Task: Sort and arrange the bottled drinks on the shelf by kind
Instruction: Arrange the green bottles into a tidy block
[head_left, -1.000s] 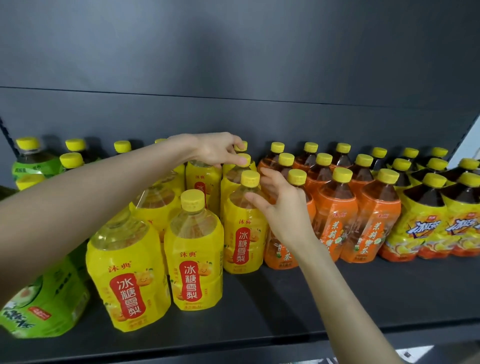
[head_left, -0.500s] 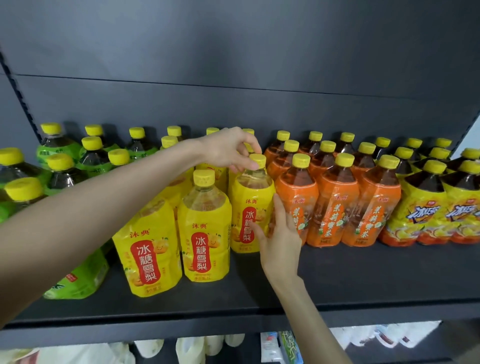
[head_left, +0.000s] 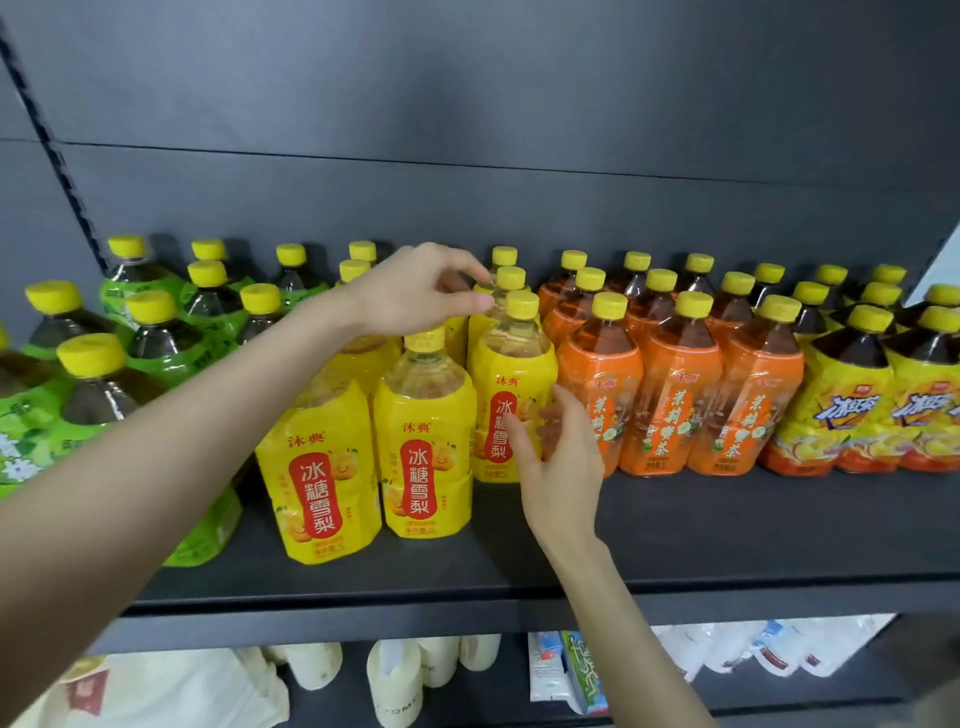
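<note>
Right, on my feed the nearest thing is the dark shelf (head_left: 727, 530), its front edge crossing the lower frame, with white packs (head_left: 395, 675) on the level beneath. Just behind that edge, centre-left, two front yellow bottles (head_left: 423, 441) stand upright side by side, ahead of their block. A little further in, at centre frame, the right hand (head_left: 558, 467) is spread and relaxed. Its thumb lies across the red label and its fingertips rest against the right flank of the yellow pear-drink bottle (head_left: 511, 374). That bottle stands upright at the seam where yellow meets orange, just beside its orange neighbour. I read this as a nudge, not a grasp. Above it the left hand (head_left: 415, 291) reaches in from the left, fingers half curled at the necks of the yellow row; whether it pinches one I cannot tell. The kinds already run in bands: green tea bottles (head_left: 156, 332) at left, yellow in the middle, orange tea bottles (head_left: 675, 395) right of centre, iced-tea bottles (head_left: 852, 405) at far right. All are yellow-capped, in rows going back to the grey back panel (head_left: 467, 104). I judge the sorting nearly done; what is left looks like squaring the yellow rows. The bottle itself is clear plastic with pale liquid and a glossy yellow wrap.
</note>
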